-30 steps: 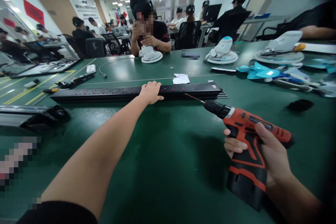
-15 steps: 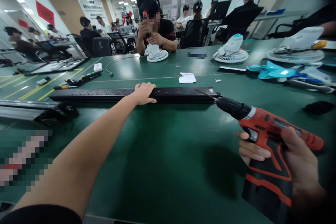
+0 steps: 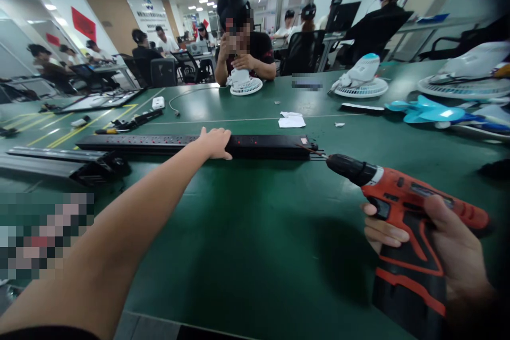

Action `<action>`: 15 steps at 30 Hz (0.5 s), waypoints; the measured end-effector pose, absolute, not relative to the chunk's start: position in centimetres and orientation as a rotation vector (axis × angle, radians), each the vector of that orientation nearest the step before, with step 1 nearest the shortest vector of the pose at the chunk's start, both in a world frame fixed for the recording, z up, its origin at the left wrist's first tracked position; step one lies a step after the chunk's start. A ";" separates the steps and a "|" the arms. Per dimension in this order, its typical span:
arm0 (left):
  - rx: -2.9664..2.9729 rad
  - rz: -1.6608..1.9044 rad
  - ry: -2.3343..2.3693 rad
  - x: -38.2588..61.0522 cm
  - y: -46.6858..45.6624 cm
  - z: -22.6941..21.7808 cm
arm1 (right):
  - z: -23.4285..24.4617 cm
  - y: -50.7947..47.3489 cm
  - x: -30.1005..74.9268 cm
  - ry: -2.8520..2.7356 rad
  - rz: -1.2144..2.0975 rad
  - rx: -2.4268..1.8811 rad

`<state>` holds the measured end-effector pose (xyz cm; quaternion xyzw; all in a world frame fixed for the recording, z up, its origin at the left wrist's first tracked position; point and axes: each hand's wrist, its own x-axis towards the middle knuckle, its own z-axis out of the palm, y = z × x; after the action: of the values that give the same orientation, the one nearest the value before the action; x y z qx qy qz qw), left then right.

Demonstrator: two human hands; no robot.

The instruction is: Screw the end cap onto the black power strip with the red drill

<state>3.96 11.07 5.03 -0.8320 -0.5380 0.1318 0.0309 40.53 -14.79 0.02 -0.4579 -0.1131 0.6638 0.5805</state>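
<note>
A long black power strip [image 3: 271, 147] with a row of sockets and small red parts lies across the green table. My left hand [image 3: 215, 143] grips it around the middle, fingers over the top and thumb on the near side. In my right hand [image 3: 450, 244] is a red and black cordless drill [image 3: 398, 191], its handle wrapped by my fingers. The drill's long thin bit points left at the strip's right end; whether it touches there I cannot tell.
Grey metal profiles [image 3: 51, 164] lie at left. Farther back are white paper [image 3: 291, 120], a fan head [image 3: 360, 79] and blue fan blades [image 3: 428, 110]. Opposite, a person [image 3: 258, 53] handles another fan head [image 3: 245, 86]. A screwdriver [image 3: 107, 131] lies behind the strip's left part.
The power strip has slid left along the table with my left hand on it. My right hand still holds the drill near its right end. The view has shifted slightly.
</note>
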 end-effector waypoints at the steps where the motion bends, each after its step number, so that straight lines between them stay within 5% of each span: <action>1: -2.613 0.332 -1.623 4.8 10.8 4.8 | 0.0 -14.7 40.5 -0.258 1.548 -1.072; 7: -2.740 0.091 -1.292 9.5 9.6 2.8 | 0.0 -14.5 40.3 -0.258 1.525 -1.076; 15: -2.648 -0.137 -1.455 11.6 9.5 0.9 | 0.0 -14.5 40.3 -0.214 1.517 -1.090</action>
<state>11.59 9.53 0.87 -0.8740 -0.4803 -0.0453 0.0584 40.30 -14.50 0.00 -0.4681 -0.0919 0.6516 0.5898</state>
